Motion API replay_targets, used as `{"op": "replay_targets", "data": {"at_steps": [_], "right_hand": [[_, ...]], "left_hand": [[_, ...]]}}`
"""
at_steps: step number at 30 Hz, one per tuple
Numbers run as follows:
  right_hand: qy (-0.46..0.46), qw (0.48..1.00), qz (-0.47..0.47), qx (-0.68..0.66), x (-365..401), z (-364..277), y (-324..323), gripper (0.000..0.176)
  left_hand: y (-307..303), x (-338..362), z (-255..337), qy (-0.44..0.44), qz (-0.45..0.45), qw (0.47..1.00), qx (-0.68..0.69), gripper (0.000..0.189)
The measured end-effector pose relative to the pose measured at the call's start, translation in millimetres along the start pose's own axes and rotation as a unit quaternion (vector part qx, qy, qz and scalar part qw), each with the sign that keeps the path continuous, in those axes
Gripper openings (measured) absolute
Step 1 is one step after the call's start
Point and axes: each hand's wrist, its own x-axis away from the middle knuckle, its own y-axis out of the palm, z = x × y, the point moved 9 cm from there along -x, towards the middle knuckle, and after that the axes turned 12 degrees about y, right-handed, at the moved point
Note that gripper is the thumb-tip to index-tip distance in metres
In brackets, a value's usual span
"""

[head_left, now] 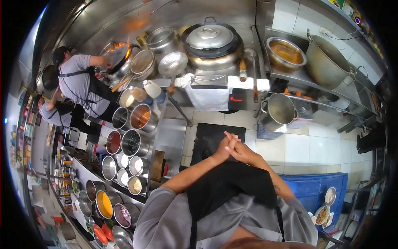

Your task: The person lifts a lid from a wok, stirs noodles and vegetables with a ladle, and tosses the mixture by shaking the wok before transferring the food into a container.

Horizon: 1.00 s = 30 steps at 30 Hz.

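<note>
In front of my black apron (230,186), my left hand (223,150) and my right hand (243,152) are clasped together with the fingers laced. Both are closed, and no object shows between them. Part of each palm is hidden by the other hand. Beneath them on the tiled floor lies a black mat (206,135). Farther ahead stands a stove with a large lidded wok (210,38). A perforated skimmer (173,64), a ladle (253,74) and a brush (243,70) rest near its front edge, where a white cloth (207,97) hangs.
On the left, a co-worker (85,79) tends a flaming wok (117,56), with another person (56,112) behind. Several steel containers (143,118) of sauces and ingredients line the left counter. To the right are a tall pot (280,108), a stockpot (327,62) and a blue chest (319,186) with bowls.
</note>
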Motion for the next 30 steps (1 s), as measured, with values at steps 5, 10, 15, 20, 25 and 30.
{"op": "replay_targets", "data": {"at_steps": [5, 10, 15, 20, 25, 30], "right_hand": [[-0.006, 1.0, 0.026, -0.005, -6.9, 10.8, -18.9, 0.07], [-0.022, 0.999, 0.033, -0.008, -7.9, 15.5, -31.2, 0.072], [-0.008, 0.999, 0.043, -0.032, -5.5, 33.2, -46.0, 0.069], [0.077, 0.99, 0.089, -0.075, 16.2, 49.1, -73.2, 0.063], [0.125, 0.983, 0.122, -0.066, 27.3, 124.0, -69.8, 0.058], [0.162, 0.965, 0.194, -0.067, 39.3, 139.8, -92.0, 0.052]], "left_hand": [[10.6, -19.1, 3.3, 0.006, -0.006, 1.0, 0.019, 0.041], [19.7, -32.0, 1.4, -0.012, -0.033, 0.999, 0.021, 0.043], [30.9, -45.9, -14.3, -0.013, -0.042, 0.999, 0.005, 0.046], [-0.5, -55.2, -15.3, -0.137, 0.045, 0.987, 0.077, 0.052], [-99.8, -79.7, -46.6, -0.162, 0.079, 0.982, -0.053, 0.064], [-219.0, -141.1, -47.1, -0.125, 0.167, 0.958, -0.195, 0.068]]}}
